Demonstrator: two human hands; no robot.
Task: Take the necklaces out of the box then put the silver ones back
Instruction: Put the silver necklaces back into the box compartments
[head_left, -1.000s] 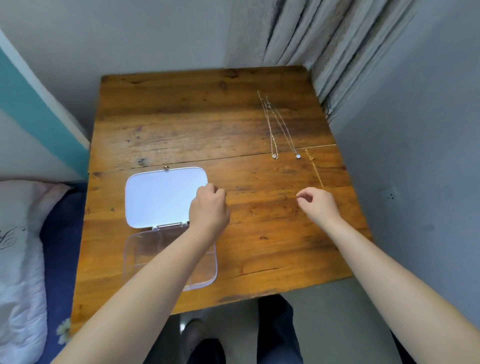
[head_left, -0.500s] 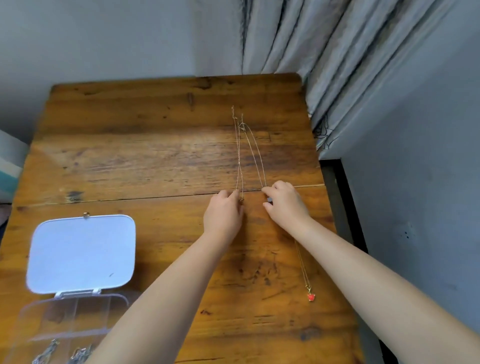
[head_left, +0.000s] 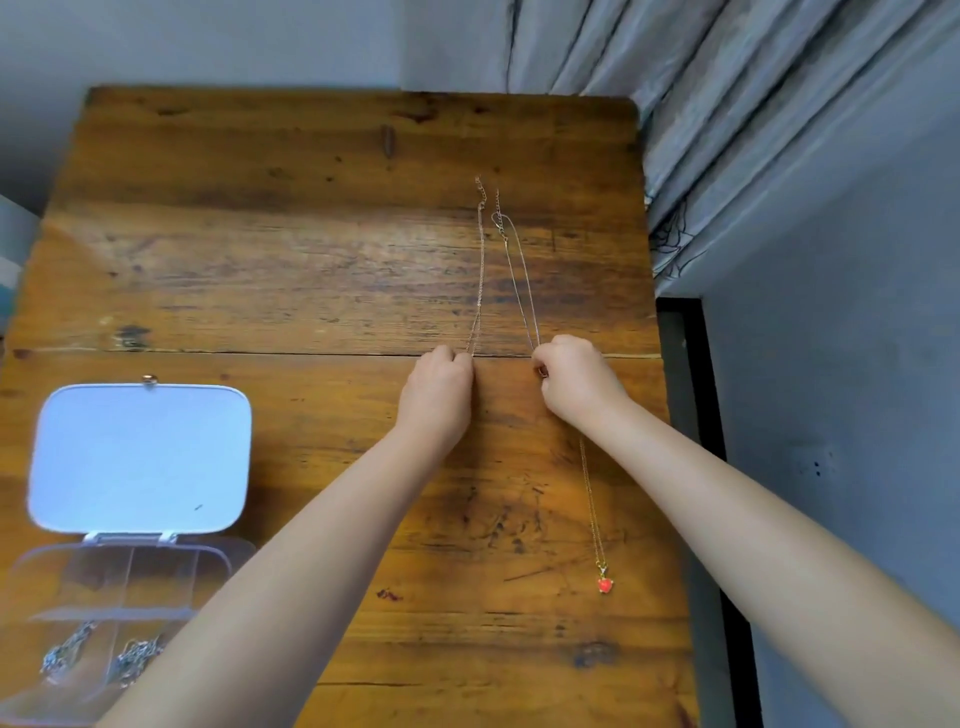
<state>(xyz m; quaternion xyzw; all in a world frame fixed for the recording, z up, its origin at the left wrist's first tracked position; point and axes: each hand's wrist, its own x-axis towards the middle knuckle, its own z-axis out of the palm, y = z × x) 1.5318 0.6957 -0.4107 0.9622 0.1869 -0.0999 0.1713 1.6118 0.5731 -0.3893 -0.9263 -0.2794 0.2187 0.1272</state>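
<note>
Two thin necklaces lie stretched lengthwise on the wooden table (head_left: 260, 260). My left hand (head_left: 439, 395) pinches the near end of the left chain (head_left: 480, 270). My right hand (head_left: 576, 382) pinches the near end of the right chain (head_left: 519, 270); both pendants are hidden in my fingers. A gold chain with a red pendant (head_left: 604, 584) lies near my right forearm. The clear box (head_left: 67, 587) sits at the bottom left with its white lid (head_left: 140, 457) open flat, and silver chains (head_left: 67, 652) rest in its near compartments.
Grey curtains (head_left: 727, 130) hang at the table's far right corner. A grey wall (head_left: 831, 415) runs along the right side, with a dark gap beside the table edge.
My head view moved forward and right, and both hands went from beside the box to the two chains. Since half a second ago the hands have closed on the chain ends and drawn slightly apart.
</note>
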